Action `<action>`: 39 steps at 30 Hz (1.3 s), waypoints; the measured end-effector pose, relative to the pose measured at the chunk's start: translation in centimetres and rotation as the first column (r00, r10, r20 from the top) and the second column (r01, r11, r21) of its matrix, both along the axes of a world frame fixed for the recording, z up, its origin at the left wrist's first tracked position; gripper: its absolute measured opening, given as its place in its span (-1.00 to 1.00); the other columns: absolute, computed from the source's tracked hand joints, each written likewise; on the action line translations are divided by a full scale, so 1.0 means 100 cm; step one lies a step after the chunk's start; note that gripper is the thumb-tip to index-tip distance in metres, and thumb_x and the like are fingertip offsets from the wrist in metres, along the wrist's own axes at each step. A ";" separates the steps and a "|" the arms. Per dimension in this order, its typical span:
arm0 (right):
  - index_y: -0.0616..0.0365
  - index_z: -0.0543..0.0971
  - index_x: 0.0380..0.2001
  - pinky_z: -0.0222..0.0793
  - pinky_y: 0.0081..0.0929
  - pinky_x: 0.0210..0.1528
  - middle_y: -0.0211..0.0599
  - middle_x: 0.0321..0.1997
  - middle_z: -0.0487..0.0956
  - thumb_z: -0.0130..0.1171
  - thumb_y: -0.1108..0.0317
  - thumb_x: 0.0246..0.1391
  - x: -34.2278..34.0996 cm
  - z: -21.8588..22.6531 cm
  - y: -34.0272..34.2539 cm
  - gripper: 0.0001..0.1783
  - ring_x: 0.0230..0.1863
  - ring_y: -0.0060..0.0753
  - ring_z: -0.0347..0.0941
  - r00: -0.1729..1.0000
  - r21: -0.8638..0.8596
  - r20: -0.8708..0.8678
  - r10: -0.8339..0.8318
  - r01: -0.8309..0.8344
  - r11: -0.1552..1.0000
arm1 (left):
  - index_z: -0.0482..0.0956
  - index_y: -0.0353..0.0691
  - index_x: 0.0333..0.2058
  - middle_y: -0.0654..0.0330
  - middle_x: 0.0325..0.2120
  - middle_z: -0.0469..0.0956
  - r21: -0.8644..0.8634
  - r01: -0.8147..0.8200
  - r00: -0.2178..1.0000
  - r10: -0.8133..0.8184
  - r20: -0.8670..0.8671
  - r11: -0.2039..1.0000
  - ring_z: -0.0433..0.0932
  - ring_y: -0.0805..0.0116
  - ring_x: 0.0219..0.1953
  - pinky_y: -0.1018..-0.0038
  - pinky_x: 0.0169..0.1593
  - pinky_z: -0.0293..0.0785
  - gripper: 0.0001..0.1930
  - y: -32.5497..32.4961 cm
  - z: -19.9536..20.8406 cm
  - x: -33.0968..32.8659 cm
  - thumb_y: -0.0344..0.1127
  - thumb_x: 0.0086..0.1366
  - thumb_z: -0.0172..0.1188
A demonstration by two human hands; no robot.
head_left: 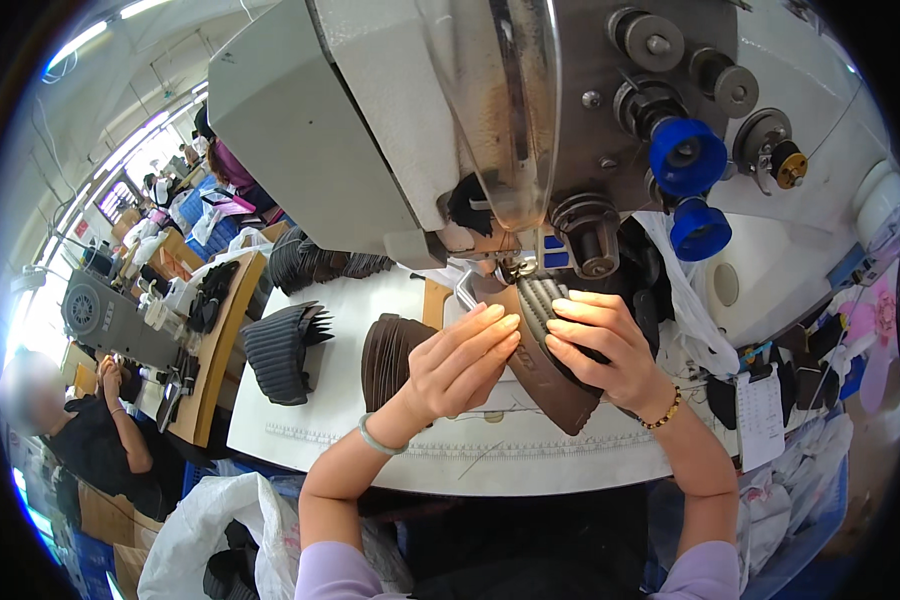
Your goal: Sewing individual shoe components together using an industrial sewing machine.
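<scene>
Both my hands hold a brown leather-like piece together with a black ribbed, padded piece, right under the sewing machine's needle area. My left hand presses the left edge of the brown piece with its fingers together and stretched forward. On the other side my right hand has its fingers bent over the ribbed piece, pinching it against the brown one. The lower end of the brown piece hangs toward me, above the table. My thumbs are mostly hidden.
The grey sewing machine head, with blue tension knobs, looms over the white table. Left of my hands stand a brown stack and black ribbed pieces. A white sack is below. Another person sits far left.
</scene>
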State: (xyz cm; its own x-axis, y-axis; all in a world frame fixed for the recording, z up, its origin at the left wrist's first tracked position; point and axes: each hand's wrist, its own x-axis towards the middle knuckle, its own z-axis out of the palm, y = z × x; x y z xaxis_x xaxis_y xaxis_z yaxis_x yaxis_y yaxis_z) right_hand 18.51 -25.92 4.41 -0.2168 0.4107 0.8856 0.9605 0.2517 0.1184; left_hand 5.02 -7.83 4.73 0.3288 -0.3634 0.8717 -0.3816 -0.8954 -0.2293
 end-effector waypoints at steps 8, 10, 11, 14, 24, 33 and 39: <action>0.15 0.60 -0.30 0.44 -0.18 0.11 -0.33 -0.09 0.52 0.26 0.46 -0.10 0.001 -0.002 -0.001 -0.79 0.03 -0.29 0.46 1.000 0.000 0.002 0.000 0.000 1.000 | 0.61 -0.32 -0.27 0.08 -0.26 0.65 0.027 -0.027 0.999 0.026 0.029 0.999 0.65 0.18 -0.15 0.34 -0.01 0.63 -0.79 -0.001 -0.002 0.003 -0.59 0.08 0.16; 0.15 0.59 -0.29 0.44 -0.18 0.11 -0.33 -0.09 0.52 0.26 0.46 -0.09 0.001 -0.003 0.000 -0.79 0.03 -0.29 0.46 1.000 0.001 0.007 0.000 0.000 1.000 | 0.63 -0.31 -0.28 0.09 -0.27 0.65 0.047 -0.039 0.998 0.037 0.044 0.998 0.65 0.19 -0.15 0.34 -0.01 0.63 -0.80 0.000 -0.002 0.004 -0.58 0.09 0.16; 0.15 0.59 -0.29 0.44 -0.18 0.10 -0.33 -0.09 0.52 0.25 0.45 -0.09 0.002 -0.003 0.001 -0.79 0.03 -0.29 0.45 1.000 0.006 0.011 0.002 -0.002 1.000 | 0.64 -0.30 -0.29 0.10 -0.27 0.65 0.072 -0.053 0.997 0.049 0.058 0.996 0.65 0.20 -0.16 0.35 -0.01 0.63 -0.81 0.001 -0.002 0.005 -0.57 0.09 0.16; 0.15 0.59 -0.29 0.44 -0.18 0.11 -0.33 -0.09 0.53 0.24 0.45 -0.08 0.002 -0.003 0.002 -0.80 0.03 -0.29 0.45 1.000 0.000 0.004 0.016 -0.016 1.000 | 0.65 -0.29 -0.30 0.12 -0.28 0.65 0.105 -0.060 0.995 0.051 0.085 0.993 0.65 0.20 -0.17 0.34 -0.02 0.64 -0.83 0.003 -0.003 0.006 -0.54 0.10 0.18; 0.15 0.58 -0.23 0.41 -0.14 0.10 -0.30 -0.08 0.53 0.22 0.39 -0.08 0.002 -0.002 -0.001 -0.73 0.04 -0.25 0.46 1.000 -0.021 0.008 0.024 -0.024 1.000 | 0.64 -0.33 -0.30 0.10 -0.30 0.65 0.180 -0.090 0.982 0.057 0.182 0.979 0.64 0.20 -0.20 0.36 -0.07 0.67 -0.81 0.000 0.001 0.008 -0.47 0.05 0.26; 0.14 0.58 -0.19 0.39 -0.10 0.11 -0.29 -0.07 0.52 0.28 0.33 -0.17 0.002 -0.002 -0.004 -0.62 0.03 -0.22 0.47 0.996 -0.047 -0.047 0.075 -0.077 0.996 | 0.66 -0.36 -0.29 0.10 -0.31 0.65 0.185 -0.084 0.994 0.069 0.085 0.979 0.65 0.19 -0.22 0.38 -0.06 0.66 -0.77 -0.004 0.011 0.001 -0.49 0.06 0.14; 0.15 0.59 -0.20 0.41 -0.13 0.10 -0.33 -0.10 0.54 0.27 0.38 -0.14 0.000 -0.001 -0.003 -0.67 0.01 -0.27 0.49 0.997 -0.044 -0.051 0.051 -0.053 0.998 | 0.66 -0.34 -0.28 0.11 -0.31 0.65 0.163 -0.077 0.995 0.066 0.072 0.984 0.65 0.21 -0.21 0.38 -0.06 0.66 -0.76 -0.004 0.009 0.001 -0.50 0.07 0.11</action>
State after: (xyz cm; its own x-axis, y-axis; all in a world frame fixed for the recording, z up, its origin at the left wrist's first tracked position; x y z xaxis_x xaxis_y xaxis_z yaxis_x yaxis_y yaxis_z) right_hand 18.51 -26.24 4.30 -0.1951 0.4395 0.8768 0.9504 0.3055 0.0584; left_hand 5.09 -8.23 5.65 0.3031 -0.4825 0.8218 -0.2976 -0.8672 -0.3993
